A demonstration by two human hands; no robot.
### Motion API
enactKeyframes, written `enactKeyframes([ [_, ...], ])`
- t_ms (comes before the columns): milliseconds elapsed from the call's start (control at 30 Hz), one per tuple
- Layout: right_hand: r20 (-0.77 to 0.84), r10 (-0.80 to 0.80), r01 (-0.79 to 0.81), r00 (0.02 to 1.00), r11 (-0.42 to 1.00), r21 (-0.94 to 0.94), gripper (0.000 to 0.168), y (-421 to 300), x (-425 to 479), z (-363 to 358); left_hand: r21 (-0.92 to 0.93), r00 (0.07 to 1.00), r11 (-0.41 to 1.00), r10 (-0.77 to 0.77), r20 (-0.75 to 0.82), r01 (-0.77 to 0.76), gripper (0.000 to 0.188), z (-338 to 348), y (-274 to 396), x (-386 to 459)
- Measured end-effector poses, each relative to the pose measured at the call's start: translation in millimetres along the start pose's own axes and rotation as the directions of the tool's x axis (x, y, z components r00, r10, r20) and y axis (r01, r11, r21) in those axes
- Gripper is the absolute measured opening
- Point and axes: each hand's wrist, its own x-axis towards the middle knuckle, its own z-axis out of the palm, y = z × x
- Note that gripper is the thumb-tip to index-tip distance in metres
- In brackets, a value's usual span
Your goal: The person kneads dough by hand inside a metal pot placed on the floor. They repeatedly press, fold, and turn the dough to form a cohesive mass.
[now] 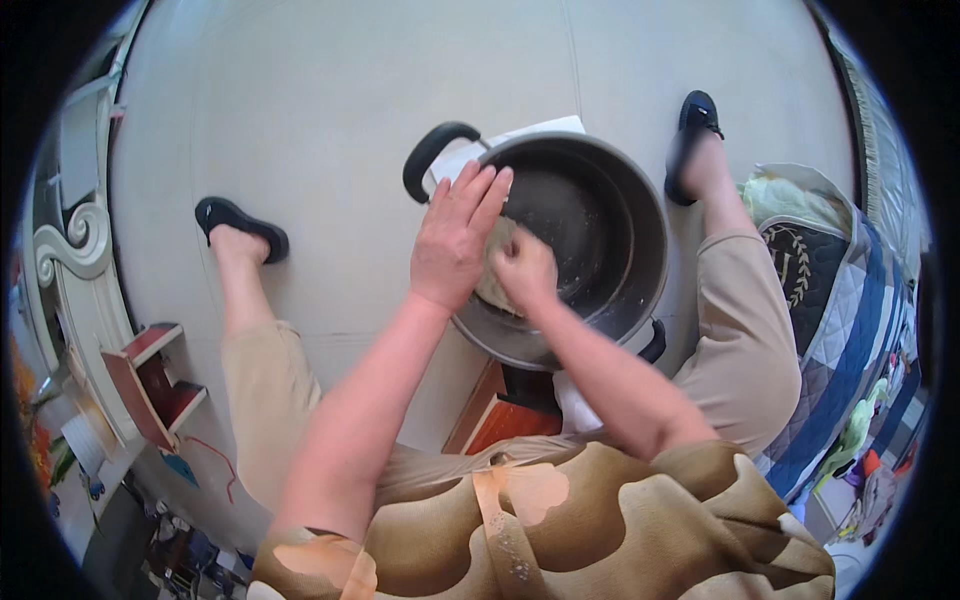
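Note:
A large dark metal pot [577, 217] with black loop handles stands between my legs. At its left inside wall lies a flattened pale mass that looks like dough [493, 281]. My left hand [456, 236] rests flat over the pot's left rim, its fingers stretched out and its inner edge against the dough. My right hand [526, 270] is curled into a fist and presses on the dough from the right; it is slightly blurred. Small pale crumbs stick to the pot's floor. Whether the fist pinches any dough is hidden.
White paper [551, 126] lies beneath the pot's far side. A red-brown wooden stool [517, 427] is just before my body. A red wooden piece [142, 375] is at left, and a quilted plaid cover [847, 337] with fabric is at right. My feet are on the pale floor on both sides.

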Motion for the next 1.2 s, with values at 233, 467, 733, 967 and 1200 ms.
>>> enactKeyframes([
  [233, 0.507, -0.082, 0.262, 0.858, 0.919, -0.295, 0.041, -15.3, 92.6, -4.2, -0.047, 0.999, 0.998, 0.031, -0.019, -0.032, 0.055, 4.2, 3.4, 7.8],
  [467, 0.598, -0.146, 0.472, 0.788, 0.767, -0.435, 0.030, -25.5, 19.8, -72.9, -0.010, 1.000, 1.000, 0.001, 0.000, -0.001, 0.058, -0.2, -1.8, 3.0],
  [733, 0.427, -0.102, 0.296, 0.899, 0.860, -0.417, 0.015, 51.9, -32.0, -34.4, -0.021, 1.000, 1.000, 0.018, -0.008, -0.018, 0.060, 5.4, 3.5, 2.1],
  [967, 0.433, -0.042, 0.231, 0.901, 0.889, -0.396, 0.022, 31.5, 2.2, -5.5, -0.071, 0.998, 0.996, 0.055, -0.009, -0.056, 0.058, 5.0, 2.2, 9.7],
  [1200, 0.367, 0.022, 0.072, 0.930, 0.968, -0.240, 0.024, 33.9, 3.6, -12.9, -0.024, 0.996, 0.996, 0.084, -0.006, -0.084, 0.057, 5.5, -2.4, 19.0],
])
